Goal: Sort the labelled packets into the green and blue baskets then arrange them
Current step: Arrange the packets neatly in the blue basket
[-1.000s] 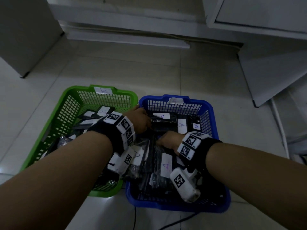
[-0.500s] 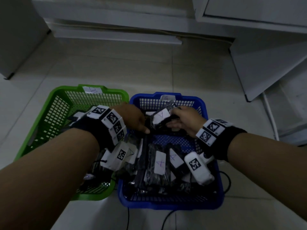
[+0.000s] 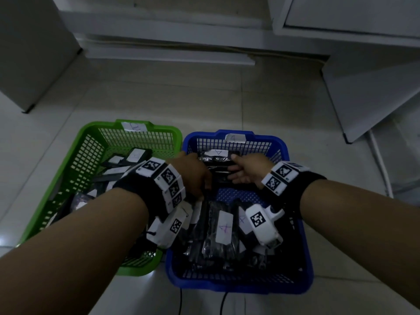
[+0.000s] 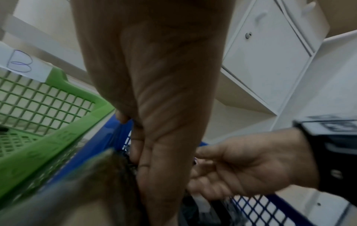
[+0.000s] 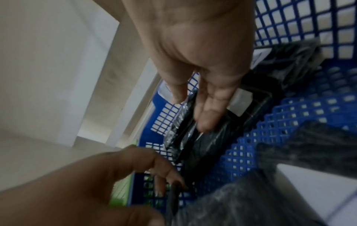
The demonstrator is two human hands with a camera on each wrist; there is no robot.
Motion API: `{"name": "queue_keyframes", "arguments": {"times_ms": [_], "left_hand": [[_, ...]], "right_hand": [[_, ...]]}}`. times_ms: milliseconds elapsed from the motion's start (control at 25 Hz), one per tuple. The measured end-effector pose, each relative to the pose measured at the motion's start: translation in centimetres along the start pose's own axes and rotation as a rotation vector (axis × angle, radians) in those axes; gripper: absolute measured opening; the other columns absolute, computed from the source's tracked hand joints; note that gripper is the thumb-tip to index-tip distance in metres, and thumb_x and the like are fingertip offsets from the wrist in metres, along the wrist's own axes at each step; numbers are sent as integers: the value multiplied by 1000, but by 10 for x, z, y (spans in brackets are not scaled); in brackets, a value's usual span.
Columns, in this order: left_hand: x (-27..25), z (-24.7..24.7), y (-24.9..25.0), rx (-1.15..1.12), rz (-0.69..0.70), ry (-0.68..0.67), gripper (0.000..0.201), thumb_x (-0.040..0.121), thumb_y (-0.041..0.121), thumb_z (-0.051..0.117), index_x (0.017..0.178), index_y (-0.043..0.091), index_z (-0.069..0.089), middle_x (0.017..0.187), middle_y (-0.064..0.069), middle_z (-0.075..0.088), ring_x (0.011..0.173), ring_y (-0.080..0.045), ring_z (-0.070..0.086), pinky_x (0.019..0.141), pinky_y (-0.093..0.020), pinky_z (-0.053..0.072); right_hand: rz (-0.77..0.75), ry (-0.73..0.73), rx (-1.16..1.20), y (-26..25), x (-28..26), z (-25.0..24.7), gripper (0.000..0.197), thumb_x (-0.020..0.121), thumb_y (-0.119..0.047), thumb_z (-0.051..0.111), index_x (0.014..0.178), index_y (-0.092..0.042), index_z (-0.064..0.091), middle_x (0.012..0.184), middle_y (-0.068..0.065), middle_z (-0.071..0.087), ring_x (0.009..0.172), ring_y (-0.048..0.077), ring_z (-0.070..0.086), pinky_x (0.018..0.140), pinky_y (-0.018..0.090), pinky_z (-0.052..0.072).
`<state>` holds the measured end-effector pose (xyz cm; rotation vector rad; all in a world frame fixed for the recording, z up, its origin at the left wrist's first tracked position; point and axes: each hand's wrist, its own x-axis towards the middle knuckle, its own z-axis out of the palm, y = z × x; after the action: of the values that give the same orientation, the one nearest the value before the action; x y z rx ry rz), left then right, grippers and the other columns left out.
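The green basket (image 3: 91,137), tagged B, and the blue basket (image 3: 281,146), tagged A, stand side by side on the floor. A black packet (image 3: 216,155) with an A label lies along the blue basket's far wall. My right hand (image 3: 241,169) presses on it with straight fingers (image 5: 204,122), the thumb spread apart. My left hand (image 3: 195,176) reaches down at the blue basket's far left corner. Its fingers (image 5: 166,172) rest on the thin top edge of an upright dark packet (image 3: 205,201). Several A packets (image 3: 223,230) fill the near half.
Several black packets (image 3: 127,160) lie loose in the green basket. A white cabinet (image 3: 363,87) stands at the right and a grey unit (image 3: 27,53) at the far left. Cables (image 3: 223,301) run on the tiles by the blue basket's near edge.
My right hand held the A packet raised over the blue basket's far end. Now the packet lies against the far wall and the fingers are straight on it. The left hand stayed nearby.
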<state>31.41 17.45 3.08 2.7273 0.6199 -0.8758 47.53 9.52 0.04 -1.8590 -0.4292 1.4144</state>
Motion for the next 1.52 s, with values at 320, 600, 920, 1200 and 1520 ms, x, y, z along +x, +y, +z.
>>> {"name": "queue_keyframes", "arguments": {"times_ms": [320, 600, 920, 1200, 1520], "left_hand": [[-9, -35, -29, -531, -41, 130, 27, 78, 25, 75, 99, 19, 60, 88, 6, 63, 82, -9, 57, 67, -18, 41], [4, -18, -35, -973, -294, 568, 15, 85, 20, 67, 95, 23, 55, 91, -8, 71, 78, -23, 67, 78, -39, 58], [23, -3, -24, -631, -313, 573, 22, 88, 18, 59, 110, 18, 64, 116, -12, 59, 107, -27, 56, 89, -31, 45], [25, -6, -11, -249, -155, 415, 33, 93, 17, 50, 124, 21, 62, 129, -10, 49, 117, -29, 51, 99, -35, 41], [-6, -13, -5, 110, -277, 275, 28, 77, 47, 66, 101, 33, 65, 108, 6, 64, 110, -22, 52, 93, -39, 36]], "right_hand": [[-217, -342, -787, 39, -65, -11, 36, 83, -46, 65, 109, -20, 66, 93, -9, 62, 83, 4, 57, 78, 22, 49], [-68, -419, -633, 34, -62, -28, 26, 88, -26, 66, 103, -5, 64, 95, 2, 60, 89, 17, 56, 71, 28, 52], [-28, -389, -487, 30, -64, -39, 30, 94, -10, 55, 123, -2, 55, 97, 3, 59, 76, 12, 56, 57, 20, 53], [-67, -147, -68, 17, -62, -53, 10, 92, -2, 53, 87, -7, 59, 91, 11, 64, 74, 19, 62, 57, 28, 56], [11, 111, -84, 25, -38, -20, 33, 84, 5, 62, 104, -12, 42, 100, 13, 57, 77, 28, 58, 50, 37, 49]]}}
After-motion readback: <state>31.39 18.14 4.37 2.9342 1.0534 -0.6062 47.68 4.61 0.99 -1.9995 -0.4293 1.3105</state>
